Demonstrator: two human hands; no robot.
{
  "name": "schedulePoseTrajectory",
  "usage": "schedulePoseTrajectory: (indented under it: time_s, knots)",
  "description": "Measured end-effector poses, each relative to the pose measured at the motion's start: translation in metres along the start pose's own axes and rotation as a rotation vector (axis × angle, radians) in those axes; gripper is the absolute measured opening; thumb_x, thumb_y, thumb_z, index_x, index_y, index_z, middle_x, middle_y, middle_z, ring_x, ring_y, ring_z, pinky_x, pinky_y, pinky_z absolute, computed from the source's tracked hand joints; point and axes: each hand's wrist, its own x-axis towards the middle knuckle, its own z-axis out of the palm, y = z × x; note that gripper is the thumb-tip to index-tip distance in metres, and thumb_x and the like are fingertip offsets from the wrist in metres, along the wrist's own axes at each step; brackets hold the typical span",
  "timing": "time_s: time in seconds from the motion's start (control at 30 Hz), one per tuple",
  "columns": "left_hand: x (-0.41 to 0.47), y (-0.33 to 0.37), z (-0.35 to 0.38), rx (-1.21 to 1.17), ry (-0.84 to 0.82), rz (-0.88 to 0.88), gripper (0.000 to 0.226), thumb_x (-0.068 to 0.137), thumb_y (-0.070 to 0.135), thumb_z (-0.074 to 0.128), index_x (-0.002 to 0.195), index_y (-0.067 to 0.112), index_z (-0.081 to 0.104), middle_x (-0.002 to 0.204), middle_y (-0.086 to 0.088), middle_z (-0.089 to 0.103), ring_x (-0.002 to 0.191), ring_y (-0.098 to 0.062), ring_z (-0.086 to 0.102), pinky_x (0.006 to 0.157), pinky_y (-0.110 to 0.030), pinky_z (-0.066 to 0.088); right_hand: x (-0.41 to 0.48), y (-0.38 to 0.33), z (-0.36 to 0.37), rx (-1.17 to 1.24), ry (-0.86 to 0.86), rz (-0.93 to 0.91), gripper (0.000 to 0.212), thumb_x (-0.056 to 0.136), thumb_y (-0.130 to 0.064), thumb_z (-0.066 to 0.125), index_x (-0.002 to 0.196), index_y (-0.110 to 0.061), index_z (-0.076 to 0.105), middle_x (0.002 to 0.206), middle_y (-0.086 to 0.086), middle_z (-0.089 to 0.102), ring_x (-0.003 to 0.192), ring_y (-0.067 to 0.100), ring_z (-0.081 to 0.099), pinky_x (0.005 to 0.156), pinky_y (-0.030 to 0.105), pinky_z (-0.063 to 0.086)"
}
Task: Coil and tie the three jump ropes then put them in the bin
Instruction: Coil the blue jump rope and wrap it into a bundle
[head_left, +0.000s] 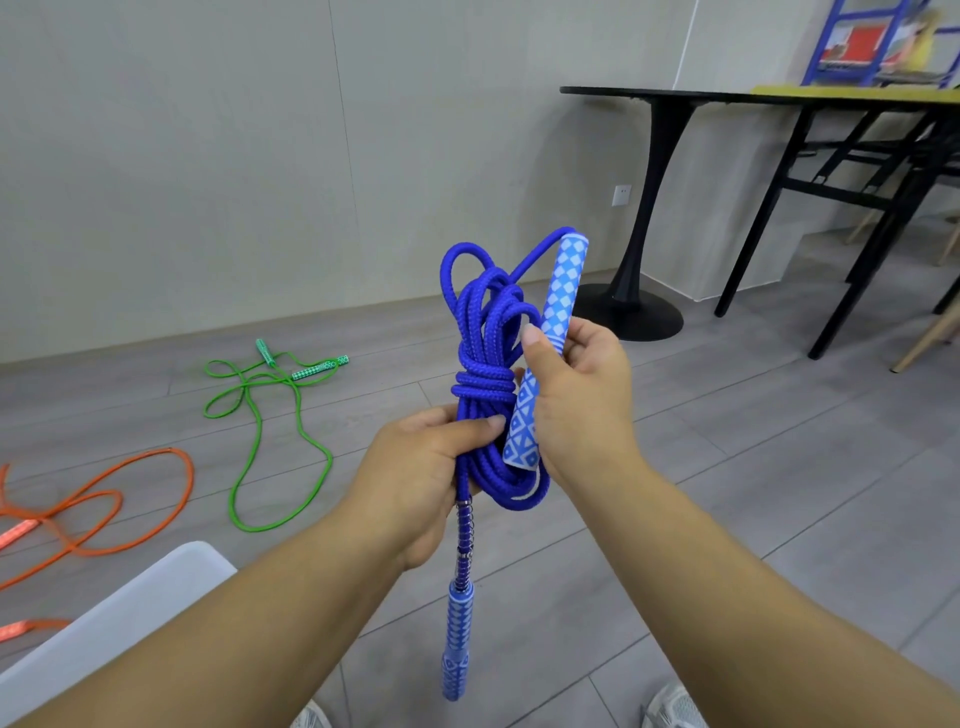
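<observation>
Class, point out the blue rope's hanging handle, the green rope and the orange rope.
blue rope's hanging handle (457, 639): head view, middle of its grip.
green rope (319, 368): head view, one patterned handle.
orange rope (20, 533): head view, handle near left edge.

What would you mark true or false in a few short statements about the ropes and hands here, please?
1. The blue rope is coiled, with wraps round its middle. True.
2. The right hand grips a blue handle. True.
3. The green rope is already tied. False: it lies loose on the floor.
4. The left hand holds nothing. False: it grips the blue rope.
5. The orange rope lies in the bin. False: it lies on the floor.
</observation>
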Motion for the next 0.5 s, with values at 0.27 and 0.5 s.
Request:
schedulePoseTrajectory:
  time_s: [0.27,0.5]
  knots:
    - [-0.0025,-0.0028,-0.0004,0.100,0.023,-0.009,0.019,0.089,0.012,0.058,0.094,-0.003,0.067,0.088,-0.017,0.069,0.078,-0.026,0.064,0.087,-0.043,0.052,-0.0005,-0.0024,-0.0059,-0.057,-0.020,-0.048,0.022,0.092,-0.009,0.054,0.113,-0.005,0.050,0.085,0.000,0.058,0.061,-0.001,0.054,0.057,0.014,0.047]
    - [-0.0045,-0.0006,-0.0048,0.032,-0.058,-0.043,0.025,0.091,0.008,0.050,0.102,-0.008,0.065,0.099,-0.023,0.070,0.085,-0.029,0.068,0.080,-0.040,0.058,0.0022,-0.0060,-0.0103,-0.065,0.000,-0.027,0.020,0.093,-0.011,0.053,0.112,-0.005,0.050,0.072,-0.004,0.051,0.045,-0.006,0.046,0.046,0.008,0.041]
